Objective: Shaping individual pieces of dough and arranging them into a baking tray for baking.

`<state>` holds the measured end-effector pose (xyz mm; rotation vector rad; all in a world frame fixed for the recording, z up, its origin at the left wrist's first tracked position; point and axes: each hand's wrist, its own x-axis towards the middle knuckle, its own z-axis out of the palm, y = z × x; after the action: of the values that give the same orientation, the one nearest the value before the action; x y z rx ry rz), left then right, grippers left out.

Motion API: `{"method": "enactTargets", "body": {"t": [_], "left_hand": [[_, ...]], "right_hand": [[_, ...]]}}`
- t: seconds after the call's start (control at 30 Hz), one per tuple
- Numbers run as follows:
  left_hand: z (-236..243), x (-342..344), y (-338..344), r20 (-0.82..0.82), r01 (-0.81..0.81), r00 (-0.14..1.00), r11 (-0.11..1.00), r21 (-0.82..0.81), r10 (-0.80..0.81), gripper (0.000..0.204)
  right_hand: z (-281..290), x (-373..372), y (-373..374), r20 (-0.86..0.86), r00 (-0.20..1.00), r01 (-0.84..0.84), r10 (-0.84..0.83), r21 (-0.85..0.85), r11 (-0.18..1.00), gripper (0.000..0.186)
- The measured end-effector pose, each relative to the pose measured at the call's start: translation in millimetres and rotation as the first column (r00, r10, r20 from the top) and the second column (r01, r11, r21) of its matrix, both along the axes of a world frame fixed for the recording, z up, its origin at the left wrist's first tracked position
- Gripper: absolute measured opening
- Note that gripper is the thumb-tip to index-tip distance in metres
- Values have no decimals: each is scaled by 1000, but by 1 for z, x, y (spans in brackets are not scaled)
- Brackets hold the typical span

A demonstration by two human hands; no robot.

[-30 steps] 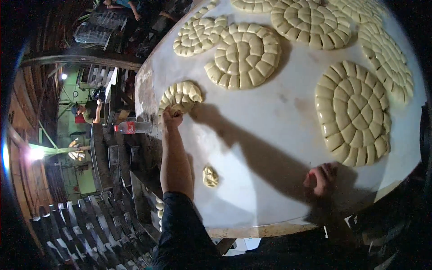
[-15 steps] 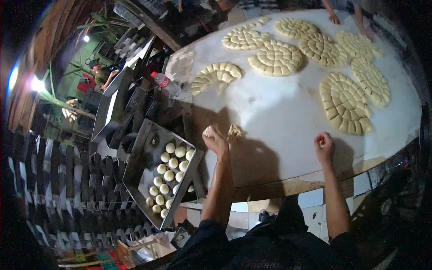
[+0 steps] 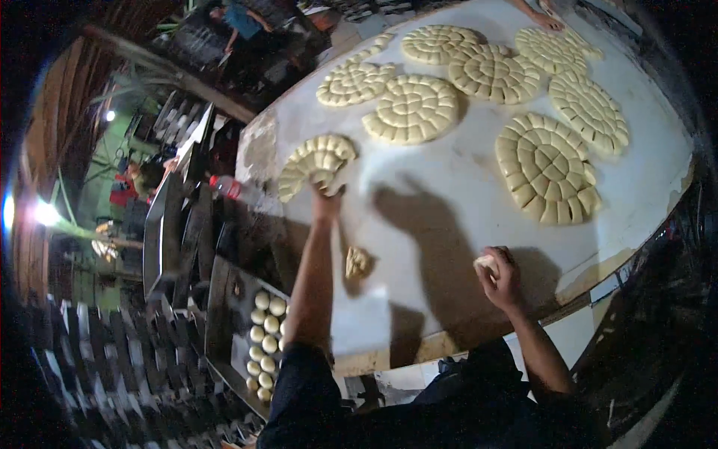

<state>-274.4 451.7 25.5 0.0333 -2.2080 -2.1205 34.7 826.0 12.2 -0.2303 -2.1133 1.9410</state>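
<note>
My left hand (image 3: 327, 198) reaches forward over the pale table, its fingertips at the curved row of cut dough pieces (image 3: 314, 159). Those fingertips blend with the dough, so their grip is unclear. Closer to me, my right hand (image 3: 502, 278) is curled around a small pale piece of dough (image 3: 486, 263), just above the tabletop. A rough yellowish lump (image 3: 359, 263) lies on the table between my two arms, nearer the left one.
Several coiled, cut dough rounds (image 3: 550, 168) cover the table's (image 3: 441, 329) far and right parts. At left, a metal tray (image 3: 221, 314) holds rows of dough balls (image 3: 268, 344). A red-capped bottle (image 3: 226, 186) lies by the table's left edge. Another person's hand (image 3: 547, 21) touches the far side.
My left hand has gone from beside the yellowish lump, with pale dough in it, forward to the curved row. Dough now shows in my curled right hand. The view has shifted.
</note>
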Motion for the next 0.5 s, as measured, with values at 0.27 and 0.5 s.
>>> {"method": "enactTargets", "body": {"t": [0.27, 0.5], "left_hand": [[-72, -84, -2, -227, -271, 959, 780, -564, 169, 104], [-15, 53, 14, 68, -101, 973, 667, -738, 222, 49]], "right_hand": [[20, -12, 43, -13, 964, -254, 265, 246, 935, 26], [13, -41, 16, -147, 986, -9, 80, 431, 902, 22]]}}
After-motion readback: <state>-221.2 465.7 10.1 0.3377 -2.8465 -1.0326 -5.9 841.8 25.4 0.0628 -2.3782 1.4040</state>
